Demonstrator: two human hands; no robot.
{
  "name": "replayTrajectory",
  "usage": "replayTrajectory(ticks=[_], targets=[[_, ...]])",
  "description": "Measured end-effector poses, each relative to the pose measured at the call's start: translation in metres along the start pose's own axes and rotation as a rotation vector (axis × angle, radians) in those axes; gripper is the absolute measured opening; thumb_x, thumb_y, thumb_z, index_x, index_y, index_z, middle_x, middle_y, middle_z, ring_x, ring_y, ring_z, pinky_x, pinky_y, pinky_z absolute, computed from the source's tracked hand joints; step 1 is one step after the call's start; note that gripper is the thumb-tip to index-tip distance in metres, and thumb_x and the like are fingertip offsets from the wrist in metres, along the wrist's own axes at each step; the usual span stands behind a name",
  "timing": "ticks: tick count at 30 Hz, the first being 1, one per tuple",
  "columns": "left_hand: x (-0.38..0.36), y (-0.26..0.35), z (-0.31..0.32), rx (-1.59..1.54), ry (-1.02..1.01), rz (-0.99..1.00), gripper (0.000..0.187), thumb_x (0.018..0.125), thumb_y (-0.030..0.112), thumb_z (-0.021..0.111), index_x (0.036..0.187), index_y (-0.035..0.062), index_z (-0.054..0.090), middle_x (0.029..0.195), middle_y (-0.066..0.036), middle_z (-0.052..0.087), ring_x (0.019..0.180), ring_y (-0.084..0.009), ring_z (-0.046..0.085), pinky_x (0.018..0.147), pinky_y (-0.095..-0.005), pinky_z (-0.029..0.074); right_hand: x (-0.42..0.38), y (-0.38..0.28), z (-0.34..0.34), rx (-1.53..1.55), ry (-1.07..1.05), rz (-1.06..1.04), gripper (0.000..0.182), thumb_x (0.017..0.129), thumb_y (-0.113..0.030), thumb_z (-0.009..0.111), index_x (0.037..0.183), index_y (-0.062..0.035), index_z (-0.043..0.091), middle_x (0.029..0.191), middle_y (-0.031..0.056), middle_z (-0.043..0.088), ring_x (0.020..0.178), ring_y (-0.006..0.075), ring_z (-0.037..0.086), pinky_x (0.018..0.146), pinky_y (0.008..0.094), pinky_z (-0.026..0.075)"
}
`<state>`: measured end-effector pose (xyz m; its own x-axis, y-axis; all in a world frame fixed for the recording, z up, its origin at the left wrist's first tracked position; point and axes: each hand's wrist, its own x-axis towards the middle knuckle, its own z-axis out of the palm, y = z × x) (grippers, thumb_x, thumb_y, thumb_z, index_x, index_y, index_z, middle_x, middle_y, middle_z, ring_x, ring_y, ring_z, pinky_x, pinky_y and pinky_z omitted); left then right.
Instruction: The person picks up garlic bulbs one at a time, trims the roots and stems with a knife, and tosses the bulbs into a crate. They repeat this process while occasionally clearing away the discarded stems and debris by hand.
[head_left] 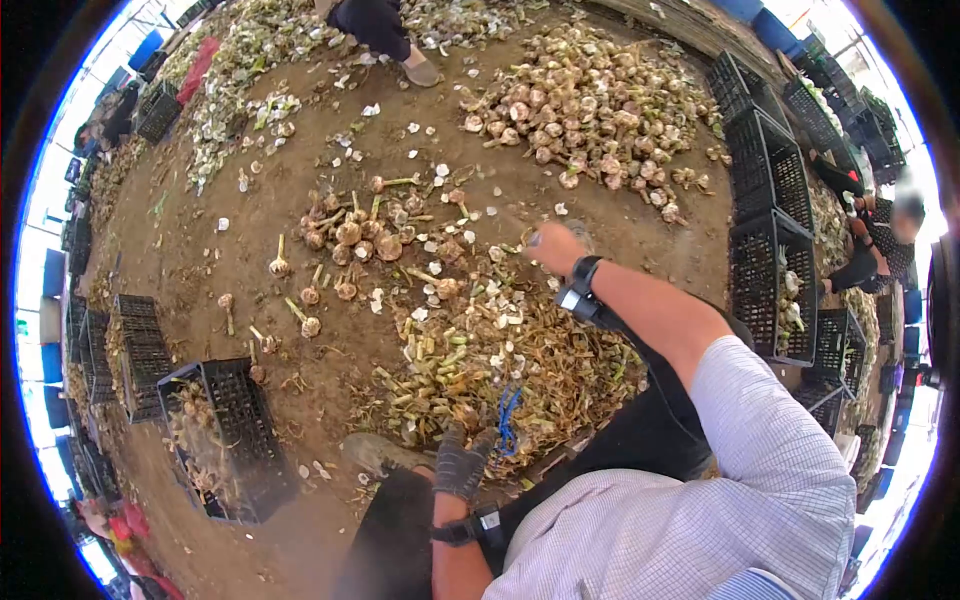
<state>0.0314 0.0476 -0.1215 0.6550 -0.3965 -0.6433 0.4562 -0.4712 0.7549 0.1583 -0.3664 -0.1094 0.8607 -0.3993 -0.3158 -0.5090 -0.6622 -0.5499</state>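
Note:
My left hand (462, 465), in a dark grey glove, is low beside my leg at the near edge of a heap of cut garlic stalks (440, 370). Its fingers are bent around something brownish that I cannot make out. Farther forward, my bare right hand (558, 248) is closed above the ground, slightly blurred; what it grips is not clear. Just left of it lies a small pile of garlic bulbs (365, 230) with stems on. A blue cord (508, 420) rests on the trimmings near my left hand.
A large garlic heap (600, 110) lies ahead. Black crates (770, 285) line the right; a tipped crate (245, 430) with dry scraps is at left. Another person's shoe (422, 73) is at the top, and a seated person (880, 240) is at far right.

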Motion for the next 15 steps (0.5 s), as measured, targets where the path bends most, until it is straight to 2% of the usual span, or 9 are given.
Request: replayTrajectory(ticks=[1, 2, 4, 7, 10, 11, 13, 15], targets=[[0.002, 0.000, -0.002, 0.004, -0.016, -0.034, 0.051, 0.086, 0.016, 0.072, 0.128, -0.0057, 0.055, 0.125, -0.020, 0.062, 0.113, -0.0277, 0.060, 0.096, -0.0371, 0.047, 0.011, -0.010, 0.018, -0.037, -0.089, 0.003, 0.040, 0.082, -0.031, 0.068, 0.102, 0.0038, 0.062, 0.101, 0.0247, 0.065, 0.096, 0.0398, 0.063, 0.085, 0.0476, 0.050], [0.005, 0.000, -0.003, 0.009, -0.031, -0.067, 0.048, 0.087, 0.013, 0.068, 0.129, -0.0044, 0.054, 0.127, -0.018, 0.061, 0.114, -0.0268, 0.059, 0.097, -0.0365, 0.047, 0.023, -0.018, 0.038, -0.037, -0.065, -0.068, 0.040, 0.082, -0.029, 0.067, 0.104, 0.0034, 0.061, 0.102, 0.0247, 0.064, 0.098, 0.0396, 0.062, 0.087, 0.0475, 0.049], [0.007, 0.003, -0.004, 0.083, -0.060, -0.179, 0.041, 0.093, -0.006, 0.055, 0.133, 0.0002, 0.051, 0.130, -0.012, 0.058, 0.116, -0.0221, 0.057, 0.098, -0.0330, 0.049, 0.045, -0.031, 0.078, -0.033, -0.028, -0.204, 0.038, 0.083, -0.025, 0.067, 0.110, 0.0024, 0.060, 0.106, 0.0248, 0.063, 0.101, 0.0393, 0.061, 0.089, 0.0473, 0.049], [0.015, -0.018, -0.002, -0.106, -0.017, -0.223, 0.036, 0.096, -0.002, 0.052, 0.132, -0.0010, 0.051, 0.132, -0.015, 0.055, 0.118, -0.0249, 0.055, 0.099, -0.0350, 0.049, 0.079, -0.058, 0.116, 0.042, -0.029, -0.294, 0.036, 0.082, -0.024, 0.068, 0.108, 0.0001, 0.060, 0.105, 0.0234, 0.063, 0.100, 0.0396, 0.060, 0.088, 0.0488, 0.047], [0.010, -0.010, -0.003, -0.267, 0.005, -0.230, 0.034, 0.097, 0.001, 0.052, 0.130, -0.0015, 0.052, 0.130, -0.017, 0.056, 0.120, -0.0261, 0.055, 0.100, -0.0367, 0.049, 0.105, -0.069, 0.144, -0.086, -0.004, -0.313, 0.033, 0.083, -0.022, 0.066, 0.107, -0.0001, 0.060, 0.103, 0.0241, 0.064, 0.098, 0.0407, 0.061, 0.085, 0.0508, 0.048], [0.008, -0.008, -0.004, -0.284, 0.029, -0.250, 0.034, 0.096, 0.000, 0.054, 0.130, -0.0016, 0.052, 0.129, -0.017, 0.056, 0.119, -0.0257, 0.055, 0.101, -0.0366, 0.049, 0.112, -0.074, 0.146, -0.100, -0.097, -0.216, 0.034, 0.083, -0.024, 0.066, 0.107, -0.0004, 0.061, 0.100, 0.0243, 0.064, 0.095, 0.0422, 0.061, 0.084, 0.0511, 0.048], [0.004, 0.000, -0.004, -0.103, 0.043, -0.233, 0.039, 0.091, 0.000, 0.062, 0.129, -0.0021, 0.054, 0.127, -0.015, 0.058, 0.117, -0.0236, 0.056, 0.098, -0.0363, 0.050, 0.112, -0.077, 0.140, -0.027, -0.097, -0.201, 0.030, 0.083, -0.019, 0.067, 0.105, -0.0012, 0.059, 0.098, 0.0223, 0.064, 0.096, 0.0409, 0.061, 0.087, 0.0505, 0.048], [0.004, 0.016, -0.004, -0.101, 0.063, -0.224, 0.049, 0.083, 0.015, 0.073, 0.124, -0.0051, 0.057, 0.123, -0.019, 0.062, 0.112, -0.0285, 0.059, 0.096, -0.0373, 0.048, 0.113, -0.070, 0.131, 0.007, -0.032, -0.192, 0.030, 0.082, -0.018, 0.068, 0.105, -0.0004, 0.058, 0.099, 0.0221, 0.064, 0.099, 0.0405, 0.060, 0.088, 0.0500, 0.048]])
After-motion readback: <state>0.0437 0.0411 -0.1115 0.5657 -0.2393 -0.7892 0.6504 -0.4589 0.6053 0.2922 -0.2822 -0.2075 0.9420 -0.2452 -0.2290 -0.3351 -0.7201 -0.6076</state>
